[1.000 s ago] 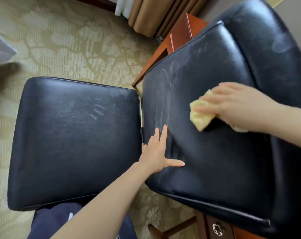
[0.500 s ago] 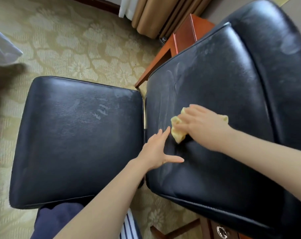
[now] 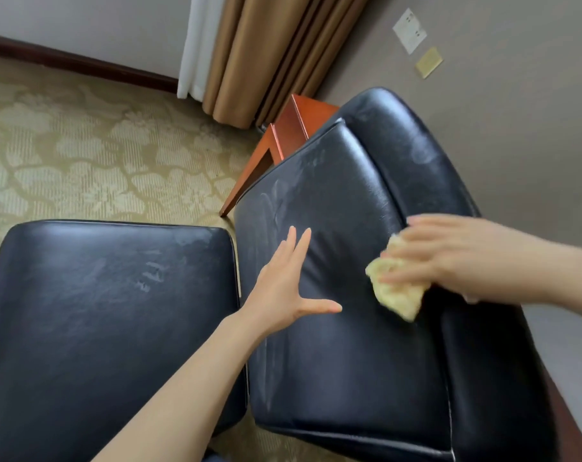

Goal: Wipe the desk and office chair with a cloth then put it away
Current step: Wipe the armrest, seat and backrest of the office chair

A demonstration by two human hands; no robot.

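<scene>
Patterned carpet [image 3: 93, 151] is lying under a black leather office chair [image 3: 342, 328], with a matching black footstool [image 3: 106, 315] just left of the chair. Nearest on the chair's seat cushion, the left hand [image 3: 283, 291] is bracing it flat, fingers straight and thumb spread out. Farther right on the cushion, the right hand [image 3: 449, 258] is pressing a bunched yellow cloth [image 3: 396, 288] down, its blurred fingers laid flat over it. Pale streaks are showing toward the cushion's far left edge, so overlapping strokes with steady pressure would likely be working best. Beyond the chair, brown curtains [image 3: 276, 55] are hanging.
</scene>
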